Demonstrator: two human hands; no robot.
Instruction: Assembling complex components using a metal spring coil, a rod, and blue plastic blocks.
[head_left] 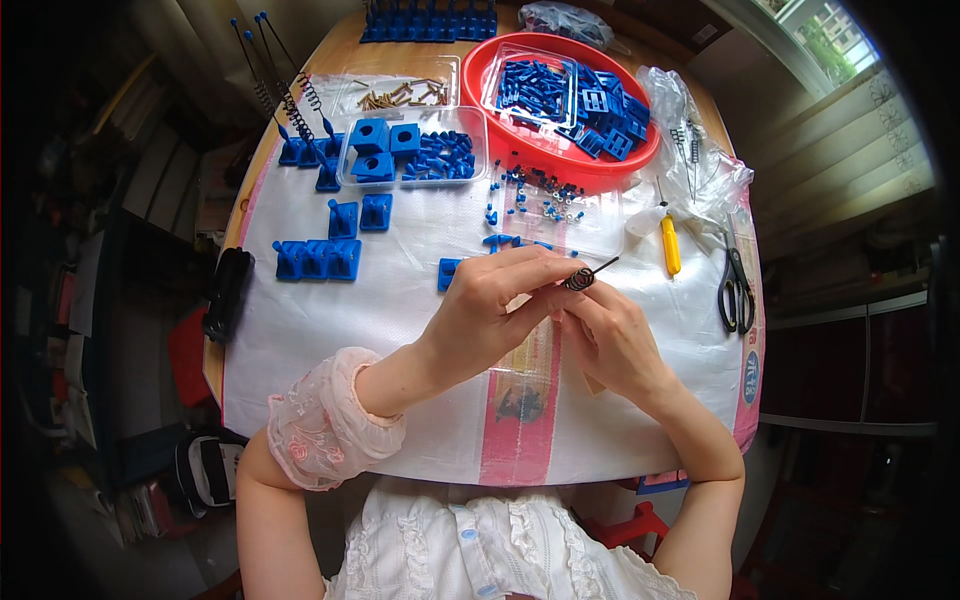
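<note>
Over the middle of the table, my left hand (492,300) and my right hand (617,343) meet around a small black coil spring (579,280). A thin dark rod end (607,264) sticks out past it to the upper right. Both hands are closed, fingertips together on the spring; the fingers hide its lower part. A pale, flat-edged piece (594,384) shows beneath my right hand, and I cannot make out what it is. Just beyond my left hand lie a blue plastic block (449,272) and several small blue parts (513,242).
A red basin (477,75) holds blue pieces at the back. Clear trays with blue parts (484,165) and brass-coloured screws (405,95) stand left of it. Blue blocks (316,260) sit at the left. A yellow-handled screwdriver (671,246), scissors (737,292) and a plastic bag (690,150) lie right.
</note>
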